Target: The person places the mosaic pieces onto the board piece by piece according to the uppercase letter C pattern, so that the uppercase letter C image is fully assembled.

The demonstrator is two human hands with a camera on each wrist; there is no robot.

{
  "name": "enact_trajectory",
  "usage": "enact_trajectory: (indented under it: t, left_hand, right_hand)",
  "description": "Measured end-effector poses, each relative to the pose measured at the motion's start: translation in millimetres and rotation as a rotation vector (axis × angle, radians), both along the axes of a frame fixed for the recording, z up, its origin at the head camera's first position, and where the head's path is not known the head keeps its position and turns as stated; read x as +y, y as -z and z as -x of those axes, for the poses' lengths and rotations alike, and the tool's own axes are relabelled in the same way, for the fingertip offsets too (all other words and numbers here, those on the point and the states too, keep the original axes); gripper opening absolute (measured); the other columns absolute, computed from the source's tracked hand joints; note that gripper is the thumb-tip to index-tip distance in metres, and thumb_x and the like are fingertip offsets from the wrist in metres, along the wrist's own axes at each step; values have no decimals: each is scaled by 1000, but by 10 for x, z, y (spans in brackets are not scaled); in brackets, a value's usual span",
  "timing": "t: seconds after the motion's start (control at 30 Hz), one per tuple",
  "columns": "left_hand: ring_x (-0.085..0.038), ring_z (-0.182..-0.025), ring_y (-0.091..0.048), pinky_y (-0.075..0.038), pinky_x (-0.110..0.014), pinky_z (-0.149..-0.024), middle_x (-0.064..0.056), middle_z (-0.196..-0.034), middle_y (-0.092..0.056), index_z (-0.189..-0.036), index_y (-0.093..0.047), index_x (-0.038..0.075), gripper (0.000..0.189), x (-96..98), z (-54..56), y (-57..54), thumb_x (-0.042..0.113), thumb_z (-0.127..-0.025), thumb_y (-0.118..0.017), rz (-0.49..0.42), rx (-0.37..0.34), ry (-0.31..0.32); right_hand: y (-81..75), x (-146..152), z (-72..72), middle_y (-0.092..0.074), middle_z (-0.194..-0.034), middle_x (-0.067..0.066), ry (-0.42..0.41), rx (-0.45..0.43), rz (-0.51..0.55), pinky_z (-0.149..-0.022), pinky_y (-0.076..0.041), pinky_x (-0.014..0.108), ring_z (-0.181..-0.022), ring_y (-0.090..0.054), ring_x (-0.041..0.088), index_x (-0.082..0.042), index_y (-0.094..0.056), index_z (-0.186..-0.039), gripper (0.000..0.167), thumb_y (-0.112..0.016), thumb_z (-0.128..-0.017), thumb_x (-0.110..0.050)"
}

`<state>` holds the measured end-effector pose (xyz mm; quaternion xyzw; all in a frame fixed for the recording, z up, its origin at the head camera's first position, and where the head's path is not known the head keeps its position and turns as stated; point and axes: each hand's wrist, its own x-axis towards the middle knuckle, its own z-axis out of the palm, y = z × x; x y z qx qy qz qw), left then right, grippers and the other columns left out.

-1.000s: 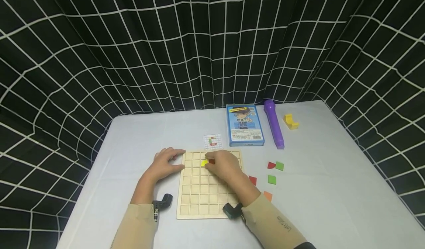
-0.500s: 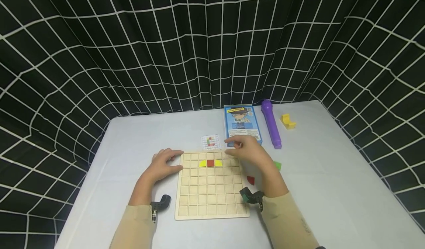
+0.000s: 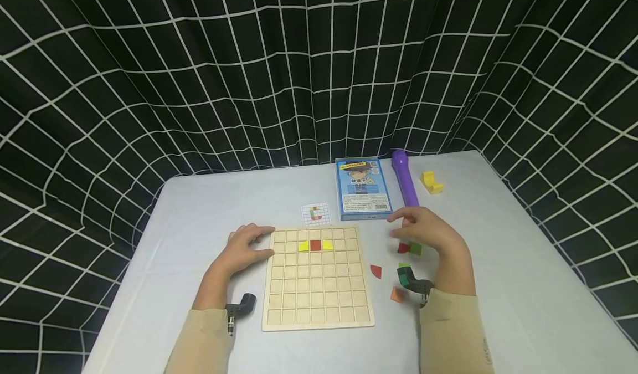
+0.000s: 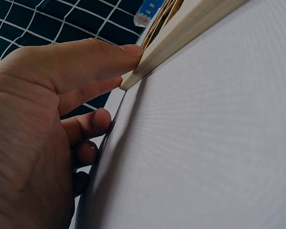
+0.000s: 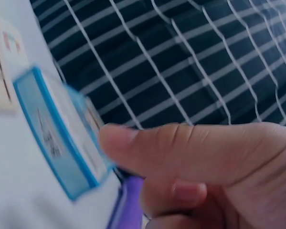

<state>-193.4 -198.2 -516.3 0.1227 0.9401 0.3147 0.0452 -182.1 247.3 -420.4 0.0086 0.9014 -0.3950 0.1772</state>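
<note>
A wooden grid board (image 3: 317, 280) lies on the white table. In its second row sit a red square tile (image 3: 315, 245) and, on either side, a yellow quarter-round tile (image 3: 304, 246) and another yellow tile (image 3: 327, 245). My left hand (image 3: 244, 249) touches the board's left edge with thumb and fingertips; the left wrist view shows the thumb (image 4: 131, 51) at the rim. My right hand (image 3: 423, 229) hovers right of the board, holding nothing, thumb and fingers apart. Just below it lie a red quarter-round tile (image 3: 402, 248) and a green square tile (image 3: 415, 249).
Beside the board are another red quarter-round tile (image 3: 376, 271), an orange tile (image 3: 397, 294) and a partly hidden green tile (image 3: 404, 265). Behind stand a pattern card (image 3: 315, 214), a blue box (image 3: 364, 188), a purple microphone-shaped stick (image 3: 405, 180) and a yellow curved block (image 3: 431, 183).
My right hand has left the board and moved right, over the loose tiles. It uncovered the red and yellow tiles in the second row. My left hand stays at the edge.
</note>
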Motion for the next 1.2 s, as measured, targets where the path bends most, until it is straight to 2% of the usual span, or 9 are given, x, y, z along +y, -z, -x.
enact_trajectory:
  t: [0.1,0.2,0.3,0.53,0.77,0.93,1.07,1.2]
  left_hand:
    - [-17,-94,-47,-32,-43,-92,9,-95,-57,-135,-68,22,59,-6,-2,8,37,-81,-84,3,3,-5]
    - [-16,-94,-47,-32,-43,-92,9,-95,-57,-135,-68,22,59,-16,-1,19,37,-80,-85,1,9,-11]
    - [-17,-94,-47,-32,-43,-92,8,-95,-58,-135,-68,22,59,-23,-1,21,36,-80,-85,-7,10,-8]
    - [-17,-94,-47,-32,-43,-92,8,-95,-57,-135,-68,22,59,-65,6,20,36,-80,-84,-10,10,-9]
    - [-16,-95,-47,-31,-42,-92,8,-95,-57,-136,-67,22,59,-78,62,12,38,-82,-84,5,19,1]
    - [-16,-94,-47,-31,-42,-91,8,-95,-57,-136,-67,23,60,-51,84,-2,38,-81,-83,6,21,4]
    - [-16,-93,-47,-31,-42,-91,9,-94,-57,-136,-68,22,59,-37,61,8,37,-81,-84,1,20,11]
    - [-16,-92,-46,-31,-42,-91,9,-92,-55,-134,-69,22,58,-23,15,35,36,-81,-85,-14,8,12]
  right_hand:
    - [72,165,-21,-54,-88,9,21,-71,-24,-75,-41,42,-89,-51,27,-10,-68,-128,43,-77,-89,-27]
    - [131,300,-45,-60,-112,16,41,-137,-59,-87,-44,51,-107,-51,35,-11,-69,-126,42,-78,-88,-27]
    - [176,399,-59,-57,-131,19,47,-173,-95,-93,-43,59,-114,-49,40,-11,-71,-121,38,-80,-86,-24]
    - [294,423,-19,-60,-120,17,79,-205,-156,-83,-43,51,-106,-50,36,-11,-70,-106,32,-86,-78,-15]
    - [307,434,-17,-59,-122,19,131,-219,-166,-91,-41,64,-113,-48,41,-10,-70,-103,30,-84,-78,-20]
    - [220,447,-78,-60,-119,18,136,-213,-164,-92,-41,66,-112,-48,41,-8,-70,-103,30,-83,-79,-22]
    - [91,425,-139,-59,-121,18,84,-183,-161,-93,-42,64,-112,-48,40,-8,-70,-107,31,-79,-83,-25]
    - [-46,296,-190,-59,-108,15,16,-105,-141,-83,-45,51,-107,-49,35,-7,-69,-111,32,-76,-85,-25]
